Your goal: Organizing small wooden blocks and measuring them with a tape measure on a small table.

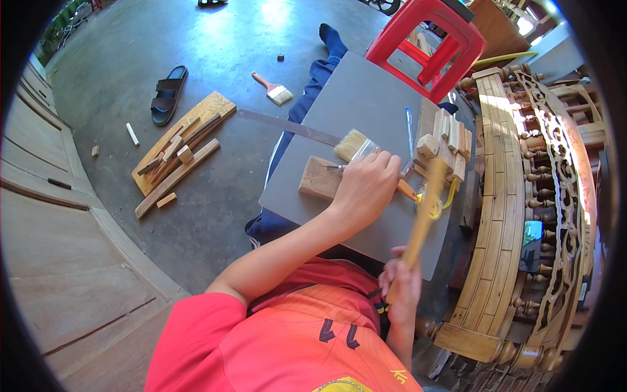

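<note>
My left hand (367, 184) is closed over a wooden block (318, 179) on a grey board. From its fingers a thin metal tip (335, 168) points left onto the block; the rest of that slim tool is hidden. Passing beneath or behind this hand is a paintbrush (351, 146) with pale bristles, and an orange wooden handle (408, 191) shows on the other side. My right hand (401, 282), nearer my body, grips a light wooden stick (421, 228). The stick rises tilted above the board's right side, and its upper end is blurred.
The grey board (366, 91) rests across my legs, with a metal ruler (287, 124), a blue pen (409, 124) and stacked wood pieces (444, 134). A red stool (428, 46) stands beyond. Carved wooden furniture (490, 215) flanks the right; wood scraps (176, 147) and a sandal (169, 95) lie left.
</note>
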A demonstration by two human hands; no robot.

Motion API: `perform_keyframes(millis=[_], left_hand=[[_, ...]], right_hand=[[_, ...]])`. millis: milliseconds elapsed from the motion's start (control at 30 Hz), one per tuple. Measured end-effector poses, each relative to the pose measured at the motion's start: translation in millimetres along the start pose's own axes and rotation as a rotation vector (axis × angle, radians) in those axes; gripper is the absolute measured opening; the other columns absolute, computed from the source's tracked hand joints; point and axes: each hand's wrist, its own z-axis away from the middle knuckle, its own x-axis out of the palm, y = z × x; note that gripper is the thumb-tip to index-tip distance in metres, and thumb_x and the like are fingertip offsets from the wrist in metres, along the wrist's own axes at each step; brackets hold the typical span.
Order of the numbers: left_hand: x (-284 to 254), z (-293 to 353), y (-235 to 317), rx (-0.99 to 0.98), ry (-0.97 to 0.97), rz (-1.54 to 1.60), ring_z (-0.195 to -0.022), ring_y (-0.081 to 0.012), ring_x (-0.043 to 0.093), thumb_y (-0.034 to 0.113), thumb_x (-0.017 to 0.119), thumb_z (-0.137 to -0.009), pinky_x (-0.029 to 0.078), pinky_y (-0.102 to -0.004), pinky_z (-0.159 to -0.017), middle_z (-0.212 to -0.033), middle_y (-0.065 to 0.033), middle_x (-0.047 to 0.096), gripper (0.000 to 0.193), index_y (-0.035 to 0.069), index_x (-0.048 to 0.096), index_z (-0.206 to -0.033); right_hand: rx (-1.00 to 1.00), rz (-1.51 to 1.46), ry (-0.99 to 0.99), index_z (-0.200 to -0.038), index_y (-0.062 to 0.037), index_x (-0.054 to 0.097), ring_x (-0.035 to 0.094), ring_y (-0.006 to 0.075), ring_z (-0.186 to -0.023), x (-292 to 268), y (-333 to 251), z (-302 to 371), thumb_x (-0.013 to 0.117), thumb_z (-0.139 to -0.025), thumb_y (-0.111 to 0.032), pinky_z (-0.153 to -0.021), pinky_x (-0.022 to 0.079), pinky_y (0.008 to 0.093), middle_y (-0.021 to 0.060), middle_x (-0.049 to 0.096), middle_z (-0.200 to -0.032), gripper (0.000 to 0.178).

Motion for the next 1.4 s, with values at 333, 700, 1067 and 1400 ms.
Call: perform_keyframes(millis=[333, 700, 1067, 1400], left_hand=[[-3.6, 1.6, 0.7, -0.022, -0.031, -0.022, -0.083, -0.027, 0.063, 0.014, 0.066, -0.089, 0.05, -0.0405, -0.076, -0.085, -0.0088, 0.059, 0.011, 0.006, 0.058, -0.09], [-13.2, -1.5, 13.5, 0.021, -0.015, -0.024, -0.089, -0.0275, 0.058, 0.014, 0.065, -0.091, 0.046, -0.04, -0.081, -0.089, -0.0092, 0.055, 0.014, 0.006, 0.054, -0.094], [-12.1, -0.8, 12.0, 0.028, 0.074, 0.133, -0.084, -0.0302, 0.056, 0.014, 0.064, -0.093, 0.045, -0.0423, -0.078, -0.084, -0.0117, 0.053, 0.017, 0.003, 0.05, -0.089], [-17.2, -1.6, 7.5, 0.051, 0.174, 0.274, -0.077, -0.0355, 0.057, 0.014, 0.064, -0.093, 0.045, -0.0447, -0.073, -0.08, -0.0145, 0.054, 0.02, 0.003, 0.049, -0.087]], right_hand=[[0.07, 0.107, 0.016, -0.128, -0.0061, 0.047, 0.045, 0.0074, -0.056, 2.1, -11.7, 2.0, 0.051, -0.105, -0.028, -0.051, 0.039, 0.0216, 0.0013, 0.045, -0.077, 0.032], [-0.196, -0.209, 0.226, -0.127, -0.0028, 0.048, 0.042, 0.007, -0.056, -14.3, -13.7, -2.1, 0.054, -0.104, -0.034, -0.053, 0.038, 0.0215, 0.0013, 0.045, -0.078, 0.039], [-0.218, -0.152, 0.193, -0.127, -0.0008, 0.048, 0.042, 0.0077, -0.055, -8.8, -18.2, -1.5, 0.052, -0.104, -0.035, -0.055, 0.038, 0.0224, 0.0018, 0.045, -0.076, 0.041], [-0.611, 0.023, 0.448, -0.129, 0.0019, 0.044, 0.045, 0.0091, -0.062, -18.5, -57.6, 8.0, 0.06, -0.096, -0.052, -0.055, 0.037, 0.0234, 0.0024, 0.045, -0.083, 0.065]])
